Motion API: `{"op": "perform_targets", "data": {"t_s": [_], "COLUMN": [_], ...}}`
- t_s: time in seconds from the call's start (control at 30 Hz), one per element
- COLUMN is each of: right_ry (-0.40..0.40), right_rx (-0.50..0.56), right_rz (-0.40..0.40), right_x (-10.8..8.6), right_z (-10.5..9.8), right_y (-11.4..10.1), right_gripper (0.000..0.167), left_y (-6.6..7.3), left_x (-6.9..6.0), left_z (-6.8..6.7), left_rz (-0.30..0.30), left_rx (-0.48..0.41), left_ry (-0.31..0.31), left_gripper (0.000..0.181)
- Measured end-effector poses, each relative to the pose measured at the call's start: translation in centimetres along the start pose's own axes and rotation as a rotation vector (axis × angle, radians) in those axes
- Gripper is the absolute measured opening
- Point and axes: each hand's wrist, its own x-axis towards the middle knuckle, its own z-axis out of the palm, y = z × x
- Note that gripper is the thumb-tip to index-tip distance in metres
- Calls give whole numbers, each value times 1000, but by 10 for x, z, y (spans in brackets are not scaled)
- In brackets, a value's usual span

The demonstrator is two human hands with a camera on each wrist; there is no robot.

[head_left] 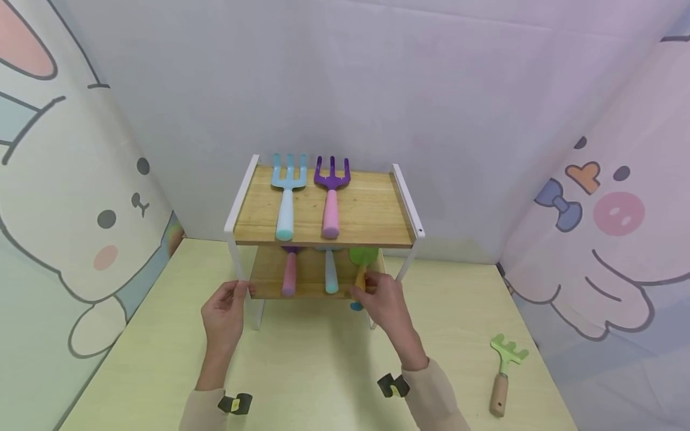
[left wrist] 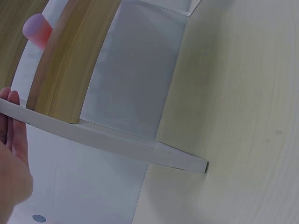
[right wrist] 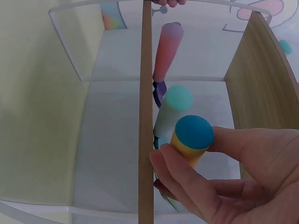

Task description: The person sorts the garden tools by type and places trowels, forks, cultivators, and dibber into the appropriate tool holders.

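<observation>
My right hand (head_left: 384, 297) pinches the yellow handle (right wrist: 188, 153) of a toy garden trowel with a blue end cap and a green head (head_left: 364, 255), at the right of the lower shelf (head_left: 309, 272). Its head is partly hidden under the upper shelf. On the left, my left hand (head_left: 225, 308) grips the white side post (left wrist: 117, 143) of the two-tier rack. Between the hands, a pink-handled tool (head_left: 289, 275) and a pale blue-handled tool (head_left: 331, 272) lie on the lower shelf, their heads mostly hidden.
A light blue hand fork (head_left: 287, 197) and a purple fork with a pink handle (head_left: 331, 200) lie on the upper shelf (head_left: 372, 206). At the right of the table (head_left: 307, 377) is a green rake (head_left: 504, 371) with a wooden handle. Cartoon-printed curtains surround the table.
</observation>
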Motion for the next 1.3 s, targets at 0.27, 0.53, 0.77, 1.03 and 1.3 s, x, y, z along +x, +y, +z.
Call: {"op": "perform_targets", "data": {"t_s": [0.27, 0.53, 0.77, 1.03, 1.3], "right_ry": [45, 38, 71, 81, 98], "right_rx": [-97, -135, -203, -244, -279], "right_rz": [-40, -40, -80, -67, -71], "right_x": [5, 9, 14, 19, 21], "right_z": [0, 4, 7, 9, 11], "right_y": [-3, -6, -6, -7, -6], "right_gripper": [26, 13, 22, 18, 21], "left_y": [-15, -20, -1, -5, -17], "left_x": [2, 2, 0, 0, 1], "left_z": [-3, -3, 0, -1, -2], "left_rz": [-8, 11, 18, 5, 2], "left_rx": [-1, -2, -3, -3, -26], "left_ry": [7, -1, -3, 4, 6], "left_gripper": [11, 11, 12, 12, 12]}}
